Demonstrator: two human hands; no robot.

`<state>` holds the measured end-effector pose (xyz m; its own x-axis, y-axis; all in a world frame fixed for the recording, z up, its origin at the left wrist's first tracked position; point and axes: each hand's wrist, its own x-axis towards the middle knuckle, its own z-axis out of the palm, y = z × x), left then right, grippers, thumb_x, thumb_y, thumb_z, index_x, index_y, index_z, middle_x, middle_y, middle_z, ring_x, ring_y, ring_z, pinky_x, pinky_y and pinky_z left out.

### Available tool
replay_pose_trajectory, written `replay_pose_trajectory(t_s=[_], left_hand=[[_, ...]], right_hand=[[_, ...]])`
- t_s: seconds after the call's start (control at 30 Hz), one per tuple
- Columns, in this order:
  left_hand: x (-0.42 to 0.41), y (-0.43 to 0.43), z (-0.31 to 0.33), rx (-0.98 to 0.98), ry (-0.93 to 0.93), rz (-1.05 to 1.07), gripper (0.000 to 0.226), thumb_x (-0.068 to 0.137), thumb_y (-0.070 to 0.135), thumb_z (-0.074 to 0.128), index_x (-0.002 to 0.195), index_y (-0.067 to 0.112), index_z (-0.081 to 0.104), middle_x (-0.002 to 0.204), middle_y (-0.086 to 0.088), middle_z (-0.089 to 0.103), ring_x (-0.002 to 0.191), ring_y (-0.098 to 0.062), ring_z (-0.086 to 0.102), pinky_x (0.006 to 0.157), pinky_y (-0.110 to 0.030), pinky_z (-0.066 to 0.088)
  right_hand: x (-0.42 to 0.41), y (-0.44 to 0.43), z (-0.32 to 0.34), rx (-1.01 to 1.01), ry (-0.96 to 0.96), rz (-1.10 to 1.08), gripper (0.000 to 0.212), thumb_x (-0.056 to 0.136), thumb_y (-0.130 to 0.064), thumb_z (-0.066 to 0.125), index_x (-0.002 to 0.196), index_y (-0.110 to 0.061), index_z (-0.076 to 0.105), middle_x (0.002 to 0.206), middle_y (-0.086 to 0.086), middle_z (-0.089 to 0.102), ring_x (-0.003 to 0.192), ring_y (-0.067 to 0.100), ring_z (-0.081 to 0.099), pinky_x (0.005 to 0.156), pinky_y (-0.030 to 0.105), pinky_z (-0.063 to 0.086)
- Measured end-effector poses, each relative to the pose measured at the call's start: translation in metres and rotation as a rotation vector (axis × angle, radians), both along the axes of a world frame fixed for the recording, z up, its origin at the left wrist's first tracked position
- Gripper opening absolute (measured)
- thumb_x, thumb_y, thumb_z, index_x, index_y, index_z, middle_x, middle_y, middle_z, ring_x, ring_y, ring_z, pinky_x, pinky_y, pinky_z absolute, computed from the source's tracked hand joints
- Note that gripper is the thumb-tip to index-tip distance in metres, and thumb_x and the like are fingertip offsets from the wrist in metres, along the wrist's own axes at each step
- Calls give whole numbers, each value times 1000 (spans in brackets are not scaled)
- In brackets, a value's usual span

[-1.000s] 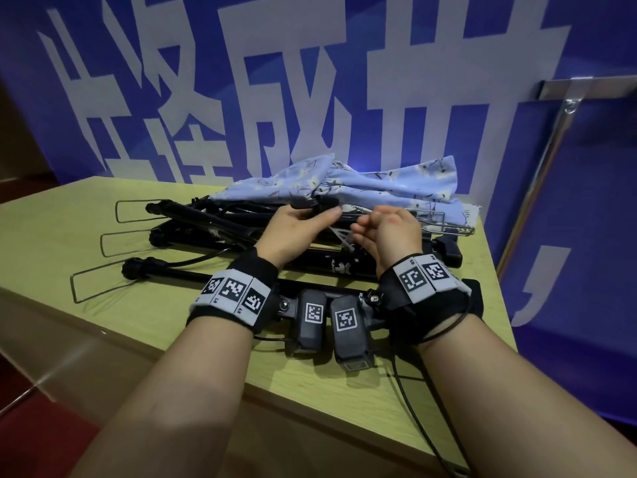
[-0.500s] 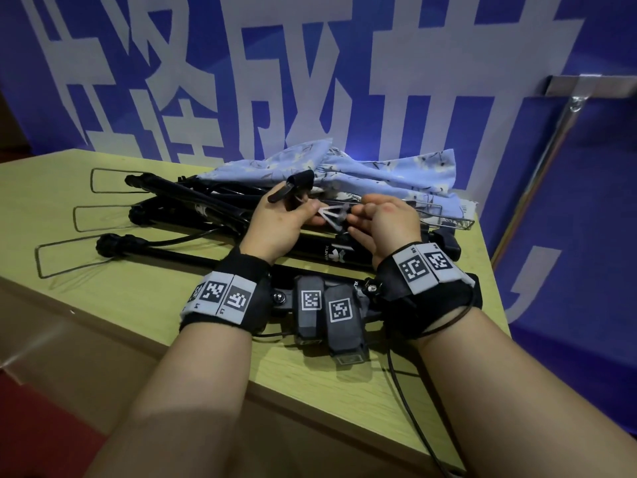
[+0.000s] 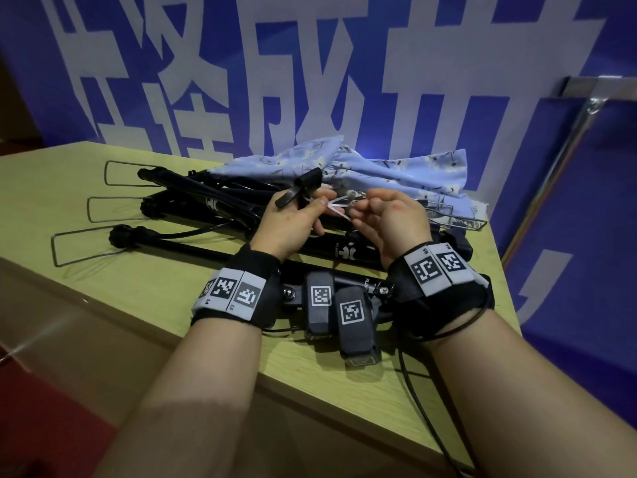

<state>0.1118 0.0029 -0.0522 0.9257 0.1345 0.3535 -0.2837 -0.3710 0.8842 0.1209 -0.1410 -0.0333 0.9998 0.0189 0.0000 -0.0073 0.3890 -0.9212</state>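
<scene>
Hands work over the table (image 3: 103,288), as the head camera shows. The job looks about half done: the little white loop (image 3: 339,211) is pulled tight beside the black clip (image 3: 303,189), while the folded black rack (image 3: 213,205) and the blue cloth (image 3: 396,174) lie untouched behind. The left hand (image 3: 289,225) curls its fingers round the clip and pinches one end of the loop. The right hand (image 3: 389,225) curls its fingers tight and pinches the other end. Loop and clip are held just above the rack.
</scene>
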Motion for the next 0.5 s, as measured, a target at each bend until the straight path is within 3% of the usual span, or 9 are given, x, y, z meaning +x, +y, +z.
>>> replay_pose_trajectory(t_s=[0.13,0.27,0.5], left_hand=[[-4,0,1,-60,-69,-56,17,96,5,56,98,17,69,81,2,69,55,0,61,67,-8,46],[-8,-2,3,-158,-89,-99,17,90,-5,61,102,5,67,85,-3,70,62,-1,66,64,-12,50],[-7,0,1,-120,-78,-13,25,83,2,72,105,14,70,87,7,71,79,6,67,76,-5,47]], right_hand=[[1,0,-2,-31,-26,4,28,98,3,35,81,-12,53,71,6,58,68,17,58,71,25,51],[-1,2,-2,7,-36,27,28,98,3,36,82,-10,55,74,7,59,71,17,60,73,25,52],[-1,2,-3,-61,-60,-2,21,98,-1,39,86,-14,51,77,6,63,73,17,64,75,26,53]])
